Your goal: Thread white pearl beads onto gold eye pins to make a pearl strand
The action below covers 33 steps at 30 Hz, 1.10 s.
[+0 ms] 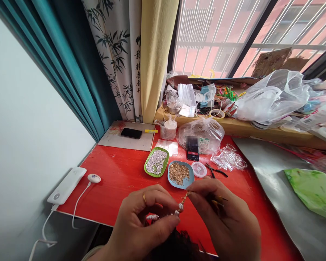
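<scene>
Between my two hands stretches a string of white pearl-like beads and small gold beads (180, 207). My left hand (143, 214), with a gold ring on one finger, pinches its pearl end between thumb and forefinger; more white beads show inside the curled fingers. The gold end sits in the fingertips of my right hand (225, 214). Thin gold-coloured tips, perhaps of a tool, poke out by that hand's curled fingers; the rest is hidden. Just beyond stand a blue tray (191, 184) of gold beads and a green tray (145, 167) of white beads.
Behind the trays are a clear spool (199, 169), black-handled pliers (216, 171), a propped phone (192, 148), a plastic bag (214, 132) and a heap of clear packets (229, 158). A power bank (67, 185) with a cable lies at the left edge of the red table (103, 195).
</scene>
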Motion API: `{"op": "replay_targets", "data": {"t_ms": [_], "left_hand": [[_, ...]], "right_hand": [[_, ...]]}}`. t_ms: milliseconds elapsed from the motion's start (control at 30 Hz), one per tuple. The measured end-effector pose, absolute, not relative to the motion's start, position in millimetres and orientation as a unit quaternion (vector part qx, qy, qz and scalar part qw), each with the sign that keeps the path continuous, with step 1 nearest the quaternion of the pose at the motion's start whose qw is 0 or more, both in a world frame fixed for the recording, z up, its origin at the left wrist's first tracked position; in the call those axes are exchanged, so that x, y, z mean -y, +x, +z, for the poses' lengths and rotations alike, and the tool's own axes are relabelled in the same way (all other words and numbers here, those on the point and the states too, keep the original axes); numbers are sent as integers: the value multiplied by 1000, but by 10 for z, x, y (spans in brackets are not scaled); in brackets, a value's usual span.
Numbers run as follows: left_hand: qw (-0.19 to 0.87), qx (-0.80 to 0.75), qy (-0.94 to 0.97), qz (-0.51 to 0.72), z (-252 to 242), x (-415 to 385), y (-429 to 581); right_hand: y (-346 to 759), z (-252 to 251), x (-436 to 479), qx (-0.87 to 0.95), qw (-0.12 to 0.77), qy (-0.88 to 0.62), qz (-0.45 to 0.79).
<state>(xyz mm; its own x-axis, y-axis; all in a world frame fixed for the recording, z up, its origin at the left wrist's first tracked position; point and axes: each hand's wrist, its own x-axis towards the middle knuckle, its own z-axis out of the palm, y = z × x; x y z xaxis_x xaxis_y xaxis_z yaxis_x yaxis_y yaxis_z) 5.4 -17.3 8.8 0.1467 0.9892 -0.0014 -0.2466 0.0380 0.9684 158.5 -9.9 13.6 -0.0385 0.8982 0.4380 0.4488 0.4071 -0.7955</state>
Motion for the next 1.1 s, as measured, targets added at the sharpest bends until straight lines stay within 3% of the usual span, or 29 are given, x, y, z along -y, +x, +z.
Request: {"op": "replay_targets", "data": {"t_ms": [300,500,567,767,967,1100], "left_hand": [[509,-322,554,574,-52,151,65],[488,-236,609,580,-62,74,46],[491,-222,601,590,-49,66,41],[424,-243,629,605,-5,75,39],[344,-230,673,613,-83,74,62],[310,-229,691,611,-124,53,59]], "right_hand": [[1551,131,1,628,491,-478,369],[1514,27,-21,590,414,-431,544],[1526,-2,19,600,399,-421,551],[1668,3,210,705,407,-483,323],[1748,119,286,829,370,-399,131],[1744,148,297,850,350,-389,67]]}}
